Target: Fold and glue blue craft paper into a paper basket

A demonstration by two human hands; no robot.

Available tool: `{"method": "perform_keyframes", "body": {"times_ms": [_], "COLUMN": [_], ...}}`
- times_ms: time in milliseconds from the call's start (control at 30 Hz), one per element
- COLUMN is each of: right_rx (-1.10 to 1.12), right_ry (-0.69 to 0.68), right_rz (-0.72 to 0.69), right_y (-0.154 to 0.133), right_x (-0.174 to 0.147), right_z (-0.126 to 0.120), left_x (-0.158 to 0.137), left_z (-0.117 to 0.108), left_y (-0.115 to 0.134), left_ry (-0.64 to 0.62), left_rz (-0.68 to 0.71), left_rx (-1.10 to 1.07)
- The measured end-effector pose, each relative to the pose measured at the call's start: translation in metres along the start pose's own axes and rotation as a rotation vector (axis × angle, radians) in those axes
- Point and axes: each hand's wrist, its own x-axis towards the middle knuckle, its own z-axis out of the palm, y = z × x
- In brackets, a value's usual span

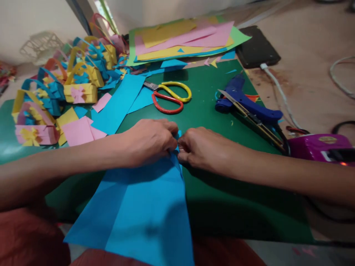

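A large blue sheet of paper (pixel 146 207) lies over the near edge of the green board and hangs toward my lap. My left hand (pixel 149 142) is closed on its far right part, fingers curled down on the paper. Just beside it my right hand (pixel 198 147) pinches the same right edge, where the paper looks folded or bunched. The fingertips of both hands nearly meet, and they hide the exact grip. Beyond them lie scissors (pixel 169 96) with one red and one yellow handle, resting partly on cut blue paper (pixel 122 103).
Small paper baskets (pixel 80 92) crowd the left, near pink paper pieces (pixel 79 131). A stack of coloured sheets (pixel 183 38) lies at the back. To the right are a blue glue gun (pixel 249 101), a black phone (pixel 257 46) on a white cable and a purple box (pixel 321 146).
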Motion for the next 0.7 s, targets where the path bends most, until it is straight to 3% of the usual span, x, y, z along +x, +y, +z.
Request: {"method": "perform_keyframes", "body": {"times_ms": [167, 700], "right_rx": [0.015, 0.084], "right_ry": [-0.008, -0.120], "right_rz": [-0.028, -0.068], "right_y": [0.004, 0.008], "right_x": [0.005, 0.003], "right_z": [0.002, -0.006], "left_x": [0.006, 0.017], "left_z": [-0.005, -0.009], "left_y": [0.000, -0.007], "left_ry": [-0.087, -0.109], "left_rz": [-0.071, -0.078], "left_rx": [-0.038, -0.057]}}
